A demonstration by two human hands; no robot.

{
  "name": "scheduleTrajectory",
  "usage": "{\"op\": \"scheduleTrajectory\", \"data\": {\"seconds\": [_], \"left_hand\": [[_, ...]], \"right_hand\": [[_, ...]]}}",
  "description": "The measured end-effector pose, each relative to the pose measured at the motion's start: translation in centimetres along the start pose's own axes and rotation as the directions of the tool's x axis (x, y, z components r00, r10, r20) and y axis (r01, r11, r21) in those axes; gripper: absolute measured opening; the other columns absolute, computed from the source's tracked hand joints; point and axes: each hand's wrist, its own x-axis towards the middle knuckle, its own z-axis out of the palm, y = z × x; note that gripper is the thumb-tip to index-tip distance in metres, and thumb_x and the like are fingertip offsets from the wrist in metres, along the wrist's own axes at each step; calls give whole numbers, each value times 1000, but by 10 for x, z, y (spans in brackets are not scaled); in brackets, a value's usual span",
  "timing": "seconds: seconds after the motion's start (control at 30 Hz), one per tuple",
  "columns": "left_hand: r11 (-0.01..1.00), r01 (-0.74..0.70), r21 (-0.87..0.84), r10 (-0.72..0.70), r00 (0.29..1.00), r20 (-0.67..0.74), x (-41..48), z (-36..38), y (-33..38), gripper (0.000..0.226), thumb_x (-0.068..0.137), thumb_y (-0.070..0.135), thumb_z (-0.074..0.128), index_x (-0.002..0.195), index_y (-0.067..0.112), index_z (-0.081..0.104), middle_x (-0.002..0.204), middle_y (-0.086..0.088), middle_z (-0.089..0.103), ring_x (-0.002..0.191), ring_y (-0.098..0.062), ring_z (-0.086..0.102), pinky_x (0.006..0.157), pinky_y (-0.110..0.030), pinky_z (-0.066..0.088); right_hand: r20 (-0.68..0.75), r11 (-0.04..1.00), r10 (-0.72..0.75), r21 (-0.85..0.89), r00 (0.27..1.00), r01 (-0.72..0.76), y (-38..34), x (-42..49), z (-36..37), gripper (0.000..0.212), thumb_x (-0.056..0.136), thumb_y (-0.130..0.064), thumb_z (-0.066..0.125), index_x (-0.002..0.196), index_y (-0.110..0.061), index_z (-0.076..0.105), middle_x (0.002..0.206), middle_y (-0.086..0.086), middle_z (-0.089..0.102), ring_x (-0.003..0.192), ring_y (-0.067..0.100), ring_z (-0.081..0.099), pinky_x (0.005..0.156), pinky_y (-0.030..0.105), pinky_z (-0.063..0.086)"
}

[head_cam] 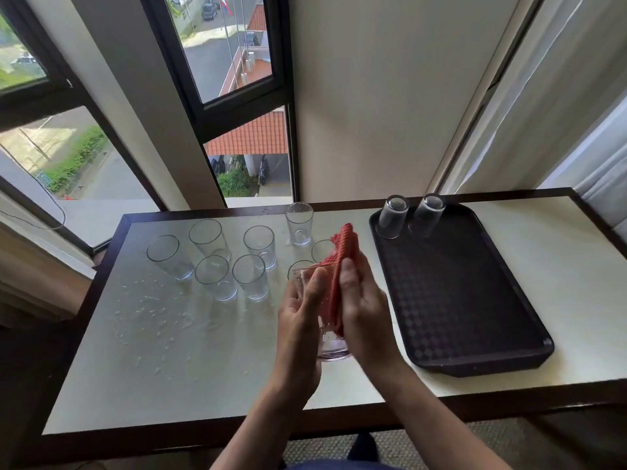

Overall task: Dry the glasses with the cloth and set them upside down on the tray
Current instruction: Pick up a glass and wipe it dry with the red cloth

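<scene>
White laminate edged in dark wood makes up the surface (509, 300). It stands against a cream wall (373, 96) and dark-framed windows (230, 49) that look down on a street and red roofs. Left of the fingers I see water drops (149, 310) scattered on the top.

The left hand (300, 313) has its fingers curled round a clear glass (334, 347), which is held above the surface with its mouth pointing away from me. The right hand (363, 310) clasps a red cloth (344, 252) against the glass's right side, and the cloth sticks out past the fingertips.

Beyond and to the left of the fingers stands a cluster of upright glasses (251, 276). Right of the fingers lies a dark tray (475, 364) with two upturned glasses (392, 217) at its far end.
</scene>
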Motion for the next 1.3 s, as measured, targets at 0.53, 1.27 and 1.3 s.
{"op": "scheduleTrajectory", "data": {"seconds": [0.53,1.27,1.3], "left_hand": [[998,58,-36,-55,996,71,-1,-8,0,52,97,47,43,86,11,78,86,-8,78,78,-14,76,64,-21,59],[996,88,12,-88,996,-15,3,0,-3,66,89,50,68,132,2,52,122,-21,70,119,-38,64,98,-50,50],[997,83,-5,-83,996,-11,4,0,-2,73,84,51,73,134,2,52,128,-25,65,125,-36,61,103,-48,48]], "right_hand": [[-5,919,-311,-257,950,299,0,-39,8,63,97,-40,44,155,-28,22,163,-2,24,149,7,23,118,21,26],[27,987,80,135,996,-83,8,-8,-3,58,91,-50,41,145,-31,43,138,-7,59,127,8,55,111,39,42],[29,992,48,114,998,-51,4,-13,-2,60,91,-50,43,148,-33,38,143,-8,55,132,6,51,114,36,39]]}}
